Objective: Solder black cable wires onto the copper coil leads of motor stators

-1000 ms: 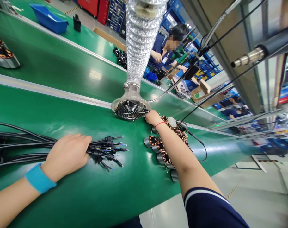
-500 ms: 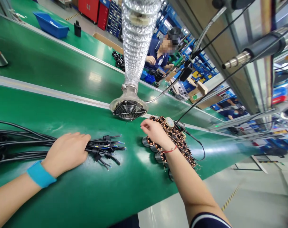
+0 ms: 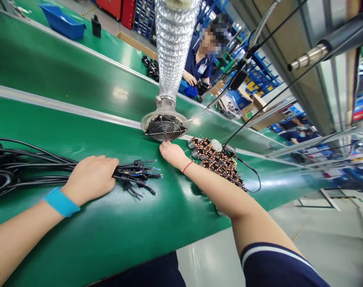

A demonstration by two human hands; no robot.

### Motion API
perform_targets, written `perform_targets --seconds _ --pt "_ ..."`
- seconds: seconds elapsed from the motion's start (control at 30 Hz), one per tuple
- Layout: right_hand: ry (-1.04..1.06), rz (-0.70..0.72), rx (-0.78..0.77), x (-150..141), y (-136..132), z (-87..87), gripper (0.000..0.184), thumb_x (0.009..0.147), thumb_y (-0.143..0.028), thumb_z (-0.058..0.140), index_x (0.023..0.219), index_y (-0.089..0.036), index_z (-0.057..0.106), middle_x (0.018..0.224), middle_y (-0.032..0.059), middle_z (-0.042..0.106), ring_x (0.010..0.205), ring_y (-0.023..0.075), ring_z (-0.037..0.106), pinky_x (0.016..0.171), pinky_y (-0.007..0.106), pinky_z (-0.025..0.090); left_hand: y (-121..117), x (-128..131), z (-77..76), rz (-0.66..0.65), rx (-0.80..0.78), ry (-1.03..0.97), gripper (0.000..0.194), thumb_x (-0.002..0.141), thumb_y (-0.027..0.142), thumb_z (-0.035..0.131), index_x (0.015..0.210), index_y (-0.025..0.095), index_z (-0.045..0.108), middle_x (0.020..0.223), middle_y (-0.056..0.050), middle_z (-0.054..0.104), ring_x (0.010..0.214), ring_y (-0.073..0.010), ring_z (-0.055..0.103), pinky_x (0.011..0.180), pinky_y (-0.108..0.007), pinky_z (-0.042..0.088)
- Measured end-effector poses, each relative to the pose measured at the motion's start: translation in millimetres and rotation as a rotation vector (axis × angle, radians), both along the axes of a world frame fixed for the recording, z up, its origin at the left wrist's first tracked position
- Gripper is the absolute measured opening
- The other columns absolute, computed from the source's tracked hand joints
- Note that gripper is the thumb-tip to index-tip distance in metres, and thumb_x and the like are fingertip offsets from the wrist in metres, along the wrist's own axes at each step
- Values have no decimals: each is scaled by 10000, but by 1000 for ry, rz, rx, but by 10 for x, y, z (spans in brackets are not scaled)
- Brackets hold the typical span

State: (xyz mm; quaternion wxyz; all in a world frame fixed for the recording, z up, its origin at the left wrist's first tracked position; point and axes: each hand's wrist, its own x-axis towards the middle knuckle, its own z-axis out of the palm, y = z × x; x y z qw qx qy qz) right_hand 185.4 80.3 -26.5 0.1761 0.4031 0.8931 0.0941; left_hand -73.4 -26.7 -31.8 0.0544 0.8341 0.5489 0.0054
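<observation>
My left hand (image 3: 93, 177), with a blue band at the wrist, is closed over a bundle of black cables (image 3: 129, 172) on the green bench. Short coloured wire ends stick out to the right of it, and the long cable lengths run off to the left in coils. My right hand (image 3: 173, 154), a red string around its wrist, is just under the front edge of a round fan (image 3: 165, 128). Its fingers are curled together, and anything between them is hidden. Right of that hand stands a cluster of copper-wound motor stators (image 3: 217, 161).
A silver foil duct (image 3: 177, 52) hangs down to the fan. A grey-black handheld tool (image 3: 327, 50) and several cables hang at upper right. Across the bench a co-worker (image 3: 201, 59) sits by blue bins. A blue tray (image 3: 61, 20) stands at the far left.
My right hand has moved left from above the stators to beneath the fan. My left hand stays on the cables. The view has shifted slightly.
</observation>
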Motion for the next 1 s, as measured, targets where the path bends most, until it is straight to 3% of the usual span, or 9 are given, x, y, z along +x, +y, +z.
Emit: perform_targets --seconds 0.17,0.3,0.43,0.5,0.63,0.73,0.87,1.0 --pt "101 -52 1 -54 22 -34 275 916 -58 358 1008 -55 618 1041 199 624 977 274 585 766 361 508 -8 5 -4 -4 19 20 188 735 151 399 785 170 579 764 -133 682 789 -339 653 691 -418 443" --pt "294 -128 21 -59 -75 105 230 906 -64 405 936 -79 632 983 163 647 927 237 607 812 340 496 -70 -4 1 -17 52 -17 262 744 134 394 883 144 615 843 -132 678 861 -330 632 734 -430 438" --pt "581 -222 34 2 -365 270 200 936 -153 422 941 -144 622 943 77 659 876 160 620 819 273 494 -125 7 -8 -67 95 -235 484 726 111 416 1190 103 555 1153 -151 618 1072 -317 545 914 -451 401" --pt "816 -286 -40 25 -527 274 183 933 -210 438 928 -173 617 895 35 667 813 127 633 772 243 507 -118 33 14 -56 37 -395 442 760 139 419 1181 118 550 1183 -134 599 1108 -297 520 965 -442 383" --pt "1415 -460 -337 5 -706 125 132 851 -288 545 866 -186 628 801 10 679 717 127 659 693 247 530 -3 118 157 123 -163 -669 276 873 321 409 1002 171 601 1053 -78 632 973 -228 580 861 -341 461" --pt "1662 -530 -430 -13 -707 -39 142 800 -315 595 847 -188 638 808 14 677 712 133 665 697 256 534 142 203 280 151 -227 -657 270 873 364 438 946 186 628 1018 -57 640 918 -208 593 797 -306 469" --pt "1701 -523 -362 39 -683 -229 159 829 -322 565 867 -188 642 825 23 656 746 139 653 719 270 522 325 344 341 25 -282 -572 270 877 342 447 942 191 660 1010 -51 646 956 -208 585 863 -317 454" --pt "1677 -462 -306 111 -708 -284 120 837 -270 569 861 -200 664 862 27 651 794 147 631 755 280 503 406 453 280 -106 -331 -474 304 889 349 445 1012 201 680 994 -58 637 1011 -223 559 917 -341 437"
